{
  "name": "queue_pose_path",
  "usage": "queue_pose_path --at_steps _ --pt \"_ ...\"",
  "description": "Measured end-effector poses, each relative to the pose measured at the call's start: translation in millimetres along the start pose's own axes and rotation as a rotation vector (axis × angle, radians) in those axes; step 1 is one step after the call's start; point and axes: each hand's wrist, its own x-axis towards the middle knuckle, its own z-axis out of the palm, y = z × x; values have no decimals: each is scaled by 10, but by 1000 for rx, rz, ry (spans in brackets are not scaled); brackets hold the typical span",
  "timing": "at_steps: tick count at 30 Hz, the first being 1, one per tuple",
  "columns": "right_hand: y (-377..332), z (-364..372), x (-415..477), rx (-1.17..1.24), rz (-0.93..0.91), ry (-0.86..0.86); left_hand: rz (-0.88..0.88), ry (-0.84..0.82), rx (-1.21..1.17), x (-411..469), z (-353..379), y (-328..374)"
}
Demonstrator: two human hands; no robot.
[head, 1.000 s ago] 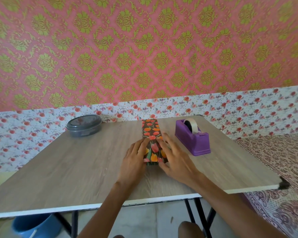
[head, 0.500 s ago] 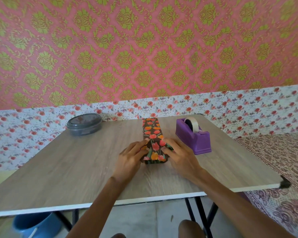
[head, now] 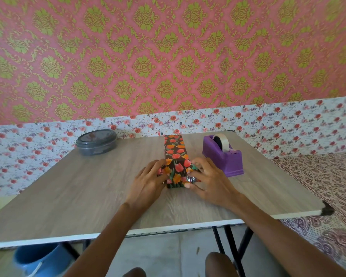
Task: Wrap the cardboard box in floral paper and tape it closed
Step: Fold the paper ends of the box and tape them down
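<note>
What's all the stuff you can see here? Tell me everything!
table: one, grey wood-look, fills the middle
box: one, dark paper with orange and red flowers, middle of the table
tape dispenser: one, purple with a white roll, right of the box
tub: one, grey, round, lidded, far left of the table
bucket: one, blue, under the table, left
wall: pink with green pattern, flowered white band below
cloth: one, patterned, right of the table
left hand: holds the box's near end, left side
right hand: holds its near end, right side

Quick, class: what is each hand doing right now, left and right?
The left hand grips the floral paper at the near end.
The right hand grips the floral paper there too.
</note>
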Motion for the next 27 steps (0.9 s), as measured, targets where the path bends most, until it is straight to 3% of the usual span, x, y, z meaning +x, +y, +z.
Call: queue_pose_path --at_steps 3,6,14,19,27 --pt "-6 22 29 174 165 -17 -58 -35 -60 -36 -26 36" --pt "-28 41 131 310 293 1 -269 -91 -256 -17 -36 90" --pt "13 41 159 344 503 -14 -770 -80 -621 158 48 156" --pt "93 1 165 396 527 -45 -798 -235 -663 317 9 169" --pt "325 -143 35 328 560 -33 -466 -290 -450 535 108 488"
